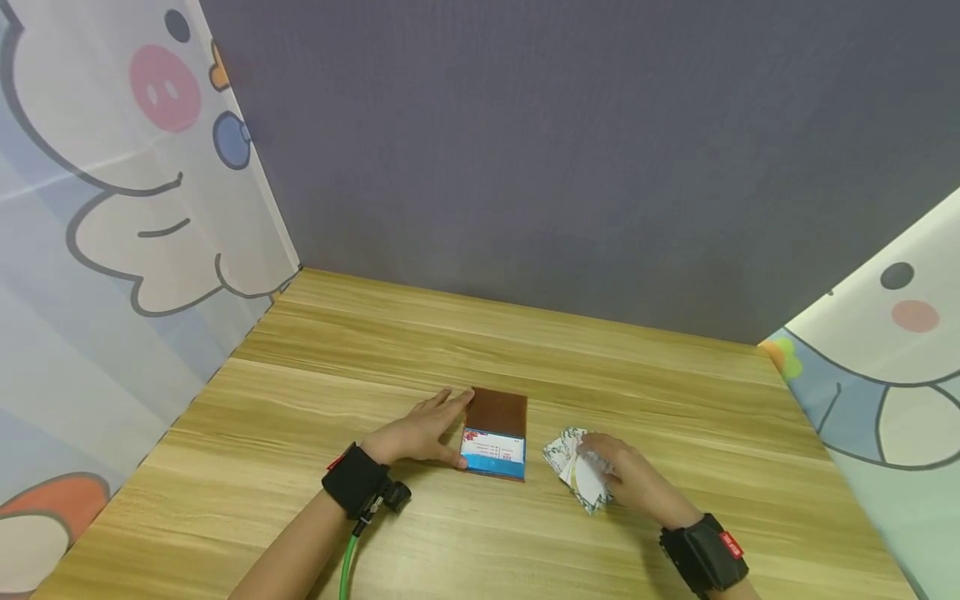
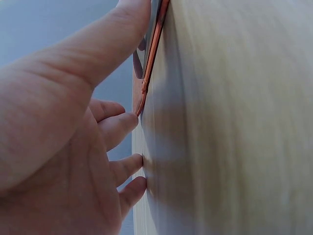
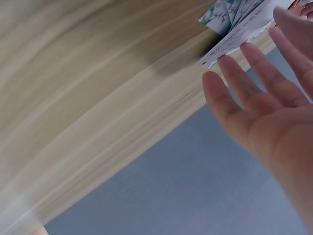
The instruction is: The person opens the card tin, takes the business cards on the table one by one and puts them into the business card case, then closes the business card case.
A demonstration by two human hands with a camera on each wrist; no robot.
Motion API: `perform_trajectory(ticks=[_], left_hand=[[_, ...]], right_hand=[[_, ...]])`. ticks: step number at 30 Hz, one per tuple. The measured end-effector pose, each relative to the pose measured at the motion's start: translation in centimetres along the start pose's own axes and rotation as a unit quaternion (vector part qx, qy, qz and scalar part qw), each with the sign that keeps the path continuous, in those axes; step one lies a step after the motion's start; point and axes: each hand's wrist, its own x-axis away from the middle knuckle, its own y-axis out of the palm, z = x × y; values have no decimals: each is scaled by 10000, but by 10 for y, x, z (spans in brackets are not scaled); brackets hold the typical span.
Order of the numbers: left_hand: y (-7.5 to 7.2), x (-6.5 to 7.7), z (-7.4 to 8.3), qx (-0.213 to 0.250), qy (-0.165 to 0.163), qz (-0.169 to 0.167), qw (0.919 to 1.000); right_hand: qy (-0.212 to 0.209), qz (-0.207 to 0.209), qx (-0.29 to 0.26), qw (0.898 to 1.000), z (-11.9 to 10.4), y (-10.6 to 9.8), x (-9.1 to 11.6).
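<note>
A brown card holder (image 1: 498, 408) lies unfolded on the table, a white and blue card (image 1: 492, 454) showing in its lower part. My left hand (image 1: 416, 435) is at its left edge, thumb on the lower left corner and a fingertip at the upper left one. In the left wrist view, the fingers (image 2: 122, 169) are extended and touch the tabletop beside the holder's reddish-brown edge (image 2: 155, 44). To the right, a loose fanned pile of patterned cards (image 1: 588, 492) lies under my right hand (image 1: 626, 471). In the right wrist view, relaxed fingertips touch a white card (image 3: 244, 29).
The wooden table (image 1: 420, 333) ends at a grey upright panel (image 1: 510, 167) behind. Cartoon-printed sheets (image 1: 112, 208) stand at both sides. A green cable (image 1: 347, 567) runs from the left wrist strap (image 1: 356, 482) toward the front.
</note>
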Motion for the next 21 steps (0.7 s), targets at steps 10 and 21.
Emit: perform_trajectory(ticks=[10, 21], left_hand=[[0, -1, 0, -47, -8, -17, 10000], [1, -2, -3, -63, 25, -13, 10000]], right_hand=[[116, -307, 67, 9994, -1, -3, 4], [501, -105, 62, 9987, -2, 2, 1]])
